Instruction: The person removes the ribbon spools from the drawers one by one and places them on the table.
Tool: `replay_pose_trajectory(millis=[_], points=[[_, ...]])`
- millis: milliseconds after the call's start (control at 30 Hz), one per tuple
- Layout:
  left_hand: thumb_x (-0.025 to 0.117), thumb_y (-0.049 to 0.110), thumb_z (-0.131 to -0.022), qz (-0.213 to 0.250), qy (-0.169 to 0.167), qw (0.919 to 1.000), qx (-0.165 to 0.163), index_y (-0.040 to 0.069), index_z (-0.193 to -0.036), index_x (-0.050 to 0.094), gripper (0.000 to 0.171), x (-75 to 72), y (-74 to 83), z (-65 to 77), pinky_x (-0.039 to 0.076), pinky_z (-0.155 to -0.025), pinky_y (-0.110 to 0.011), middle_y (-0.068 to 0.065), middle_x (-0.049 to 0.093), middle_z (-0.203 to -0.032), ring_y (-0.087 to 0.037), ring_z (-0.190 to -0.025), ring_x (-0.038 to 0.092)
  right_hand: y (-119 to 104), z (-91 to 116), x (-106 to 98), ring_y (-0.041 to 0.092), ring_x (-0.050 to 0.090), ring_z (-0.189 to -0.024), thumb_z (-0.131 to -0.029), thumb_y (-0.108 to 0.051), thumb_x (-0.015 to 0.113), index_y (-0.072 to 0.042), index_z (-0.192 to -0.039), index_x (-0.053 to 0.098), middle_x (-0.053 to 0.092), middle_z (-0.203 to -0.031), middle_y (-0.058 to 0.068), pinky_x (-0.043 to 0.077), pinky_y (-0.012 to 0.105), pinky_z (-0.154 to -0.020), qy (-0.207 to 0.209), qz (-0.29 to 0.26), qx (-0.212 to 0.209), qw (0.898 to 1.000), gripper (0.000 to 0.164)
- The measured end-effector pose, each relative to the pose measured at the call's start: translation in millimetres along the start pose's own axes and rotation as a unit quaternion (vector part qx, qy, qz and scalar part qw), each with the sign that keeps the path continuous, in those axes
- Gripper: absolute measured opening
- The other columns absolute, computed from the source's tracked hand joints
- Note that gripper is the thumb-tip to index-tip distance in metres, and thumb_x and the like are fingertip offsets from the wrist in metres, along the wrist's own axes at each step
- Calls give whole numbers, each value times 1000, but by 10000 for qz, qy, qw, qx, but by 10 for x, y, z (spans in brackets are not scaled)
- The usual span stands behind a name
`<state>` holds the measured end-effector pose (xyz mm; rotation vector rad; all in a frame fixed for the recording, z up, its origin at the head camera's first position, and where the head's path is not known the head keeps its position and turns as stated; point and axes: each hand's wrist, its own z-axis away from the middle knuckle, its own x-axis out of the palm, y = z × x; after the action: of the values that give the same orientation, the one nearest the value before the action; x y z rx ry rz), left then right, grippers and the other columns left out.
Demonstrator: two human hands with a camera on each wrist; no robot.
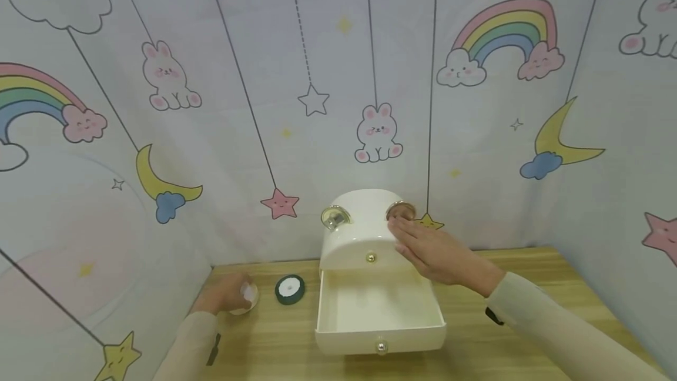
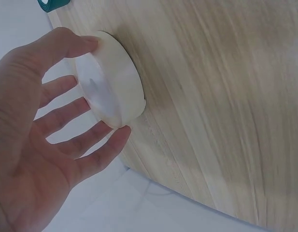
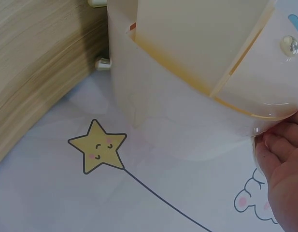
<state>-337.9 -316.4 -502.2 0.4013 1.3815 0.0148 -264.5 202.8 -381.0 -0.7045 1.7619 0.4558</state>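
Observation:
My left hand [image 1: 227, 293] grips a cream ribbon roll [image 2: 120, 79] at its edge, thumb on one side and fingertips on the other, close over the wooden table. The roll's pale round face is turned toward the palm. Beside it lies a dark green ribbon roll [image 1: 290, 289] with a white centre. A cream storage box [image 1: 365, 204] with a domed top stands against the back, its lower drawer [image 1: 381, 340] pulled out. My right hand [image 1: 439, 251] rests its extended fingers at the gold-rimmed right ear [image 1: 400, 210] of the box.
The wooden table [image 1: 492, 334] runs beneath everything. Behind and at both sides hangs a printed cloth [image 1: 317, 151] with rabbits, stars and rainbows. On the box, a left ear [image 1: 335, 217] and a gold knob [image 1: 371, 257] stick out.

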Motion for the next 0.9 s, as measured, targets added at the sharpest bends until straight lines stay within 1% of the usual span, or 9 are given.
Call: replay_pose_trajectory(millis=[267,533,633,700,767,900], points=[[85,12,-75,45,93,9997,234,-8,-127,64,59,2,-7,13,51,-104,-62,-28,68,-128,-46,-119,65,-6,-2,-8,35,41,-155,-113,-32,42,-4,-161,37,39,-168,16,42,54,-121,-28,30,5,10000,57],[84,11,-73,58,108,9996,263,-8,-127,64,61,3,-5,-11,51,-105,-63,-28,68,-128,-45,-117,65,-21,-1,-22,35,42,-154,-113,-32,43,-3,-161,38,39,-168,16,43,54,-120,-15,22,30,10000,57],[86,12,-73,-41,58,9997,222,-6,-128,64,62,-23,9,-4,50,-106,-63,-28,68,-129,-46,-119,65,-27,-4,-21,35,42,-154,-113,-32,43,-4,-161,38,40,-167,16,43,54,-120,-10,29,42,10000,56],[87,12,-74,-54,17,9999,138,-5,-130,63,63,-51,32,12,49,-107,-63,-27,67,-131,-47,-121,64,-32,-4,-21,35,42,-154,-113,-32,43,-4,-161,38,40,-167,16,43,54,-120,-6,20,35,10000,56],[88,11,-75,19,-26,9999,104,-5,-132,62,65,-99,78,31,48,-108,-64,-28,66,-133,-48,-124,62,-40,-1,-24,36,42,-154,-113,-32,43,-3,-161,38,40,-167,17,43,55,-120,-13,-6,29,10000,56],[87,7,-77,74,-31,9998,157,-7,-135,59,66,-203,179,61,47,-110,-64,-30,63,-136,-51,-128,58,-50,-7,-25,36,42,-154,-112,-31,44,-2,-160,39,40,-167,17,43,55,-120,-16,-40,29,10000,56]])
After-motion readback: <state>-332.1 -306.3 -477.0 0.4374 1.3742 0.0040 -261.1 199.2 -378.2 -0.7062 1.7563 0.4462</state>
